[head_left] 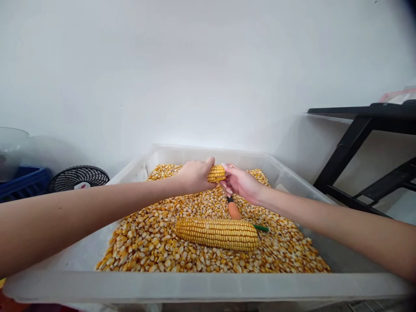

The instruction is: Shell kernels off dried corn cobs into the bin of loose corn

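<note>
Left hand (194, 175) wrapped round a corn cob (216, 173), right hand (241, 183) pinching its free end w/ fingers closed on it, both over the loose kernels (156, 236) in the tub (201, 286); best to keep grip firm & twist low so kernels drop inside.

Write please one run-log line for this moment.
left hand: holds corn cob | right hand: fingertips on same cob | whole cob: lies on loose kernels | orange-handled tool: behind it

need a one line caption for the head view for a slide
Both hands, left hand and right hand, grip a corn cob above a clear tub of loose kernels.
</note>
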The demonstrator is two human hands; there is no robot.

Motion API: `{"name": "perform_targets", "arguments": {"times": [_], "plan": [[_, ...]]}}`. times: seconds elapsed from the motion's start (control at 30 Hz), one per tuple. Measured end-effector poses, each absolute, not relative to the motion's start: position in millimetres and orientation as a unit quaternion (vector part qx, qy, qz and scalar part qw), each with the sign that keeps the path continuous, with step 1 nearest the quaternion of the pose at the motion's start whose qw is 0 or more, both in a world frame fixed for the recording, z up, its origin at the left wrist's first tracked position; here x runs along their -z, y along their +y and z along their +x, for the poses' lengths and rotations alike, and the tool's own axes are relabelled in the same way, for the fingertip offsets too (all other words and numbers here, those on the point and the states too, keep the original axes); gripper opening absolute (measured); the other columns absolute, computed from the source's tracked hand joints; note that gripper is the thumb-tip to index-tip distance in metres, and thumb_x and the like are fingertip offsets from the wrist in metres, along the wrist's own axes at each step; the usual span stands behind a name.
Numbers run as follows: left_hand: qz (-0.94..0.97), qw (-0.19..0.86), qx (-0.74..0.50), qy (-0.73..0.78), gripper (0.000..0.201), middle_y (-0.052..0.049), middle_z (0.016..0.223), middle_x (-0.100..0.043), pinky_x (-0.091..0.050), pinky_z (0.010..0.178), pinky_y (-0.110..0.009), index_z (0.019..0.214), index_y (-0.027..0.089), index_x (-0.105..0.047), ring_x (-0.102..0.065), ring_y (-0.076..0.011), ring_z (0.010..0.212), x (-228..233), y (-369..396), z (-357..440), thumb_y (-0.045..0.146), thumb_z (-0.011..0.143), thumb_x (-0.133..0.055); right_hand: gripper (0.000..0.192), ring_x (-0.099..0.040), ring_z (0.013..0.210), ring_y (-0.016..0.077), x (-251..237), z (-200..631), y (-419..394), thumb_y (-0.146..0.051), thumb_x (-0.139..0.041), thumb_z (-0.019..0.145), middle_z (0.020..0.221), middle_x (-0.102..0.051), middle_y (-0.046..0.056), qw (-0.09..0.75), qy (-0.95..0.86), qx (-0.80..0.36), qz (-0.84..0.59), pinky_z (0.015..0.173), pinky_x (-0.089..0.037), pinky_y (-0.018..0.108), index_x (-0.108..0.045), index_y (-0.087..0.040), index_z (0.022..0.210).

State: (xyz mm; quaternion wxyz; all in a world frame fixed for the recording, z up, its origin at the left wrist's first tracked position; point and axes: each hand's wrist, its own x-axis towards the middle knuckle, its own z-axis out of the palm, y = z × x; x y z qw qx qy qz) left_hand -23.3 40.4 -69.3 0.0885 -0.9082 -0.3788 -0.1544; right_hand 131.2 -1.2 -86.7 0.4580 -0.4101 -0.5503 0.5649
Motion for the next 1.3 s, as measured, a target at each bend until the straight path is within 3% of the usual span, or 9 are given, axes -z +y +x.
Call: {"name": "perform_targets", "arguments": {"times": [0.07,0.23,0.37,0.53,0.73,1.03,1.1,1.23,1.3], "plan": [[-0.907,0.051,0.163,-0.384,0.044,-0.004,0.075,-0.061,-0.030,0.046,-0.025,0.096,0.018,-0.038,-0.056,-0.0172,0.061,66,42,-24,0.053,0.070,-0.044,0.020,-0.040,0.043,0.0091,81,132,-2,-0.042,-0.039,0.082,0.056,-0.046,-0.005,0.455,-0.556,-0.572,-0.394,0.042,-0.035,0.022,-0.037,-0.022,0.081],[-0.926,0.055,0.153,-0.341,0.043,-0.009,0.082,-0.061,-0.031,0.047,-0.026,0.099,0.015,-0.038,-0.055,-0.0176,0.063,59,39,-26,0.050,0.074,-0.039,0.048,-0.042,0.046,0.0101,74,136,2,-0.064,-0.031,0.076,0.056,-0.046,-0.001,0.422,-0.561,-0.568,-0.429,0.040,-0.035,0.023,-0.045,-0.019,0.072],[-0.938,0.054,0.135,-0.315,0.042,-0.010,0.089,-0.060,-0.034,0.051,-0.027,0.099,0.015,-0.042,-0.055,-0.0176,0.068,59,40,-27,0.047,0.073,-0.041,0.039,-0.041,0.043,0.0086,81,137,6,-0.059,-0.043,0.075,0.053,-0.043,-0.003,0.444,-0.554,-0.526,-0.468,0.040,-0.036,0.021,-0.044,-0.020,0.074],[-0.927,-0.021,0.100,-0.360,0.039,-0.004,0.079,-0.061,-0.038,0.051,-0.025,0.091,0.019,-0.052,-0.055,-0.0149,0.064,53,44,-27,0.048,0.067,-0.046,0.038,-0.043,0.042,0.0088,80,137,6,-0.058,-0.044,0.075,0.053,-0.045,-0.003,0.456,-0.577,-0.486,-0.472,0.037,-0.037,0.021,-0.047,-0.021,0.080],[-0.916,0.083,0.113,-0.376,0.044,-0.007,0.076,-0.062,-0.034,0.047,-0.027,0.097,0.017,-0.052,-0.055,-0.0181,0.062,54,37,-24,0.044,0.062,-0.051,0.041,-0.035,0.034,0.0067,79,134,3,-0.061,-0.045,0.072,0.046,-0.039,-0.006,0.449,-0.590,-0.444,-0.503,0.032,-0.031,0.020,-0.044,-0.020,0.072],[-0.913,-0.007,0.145,-0.381,0.038,-0.004,0.075,-0.061,-0.033,0.045,-0.024,0.092,0.018,-0.051,-0.054,-0.0144,0.060,62,40,-27,0.044,0.066,-0.049,0.029,-0.031,0.040,0.0063,82,134,0,-0.050,-0.046,0.078,0.051,-0.035,-0.008,0.472,-0.596,-0.499,-0.415,0.040,-0.036,0.020,-0.038,-0.021,0.076],[-0.911,0.005,0.153,-0.383,0.037,-0.005,0.076,-0.061,-0.033,0.046,-0.024,0.092,0.018,-0.050,-0.054,-0.0143,0.061,58,40,-26,0.044,0.067,-0.047,0.029,-0.036,0.042,0.0075,75,135,-2,-0.050,-0.046,0.077,0.054,-0.040,-0.006,0.456,-0.596,-0.519,-0.409,0.039,-0.036,0.021,-0.040,-0.022,0.078],[-0.908,0.097,0.147,-0.381,0.038,-0.006,0.075,-0.060,-0.031,0.046,-0.027,0.093,0.017,-0.048,-0.054,-0.0171,0.060,51,35,-25,0.045,0.067,-0.046,0.048,-0.041,0.043,0.0098,65,136,-4,-0.065,-0.030,0.076,0.054,-0.045,-0.001,0.408,-0.591,-0.544,-0.433,0.038,-0.036,0.023,-0.044,-0.019,0.069],[-0.905,0.137,0.141,-0.377,0.039,-0.007,0.074,-0.060,-0.031,0.047,-0.028,0.094,0.017,-0.047,-0.055,-0.0189,0.061,50,32,-24,0.045,0.067,-0.046,0.051,-0.040,0.041,0.0095,66,135,-3,-0.067,-0.031,0.074,0.052,-0.044,-0.001,0.408,-0.581,-0.538,-0.455,0.038,-0.035,0.023,-0.045,-0.019,0.067]]}}
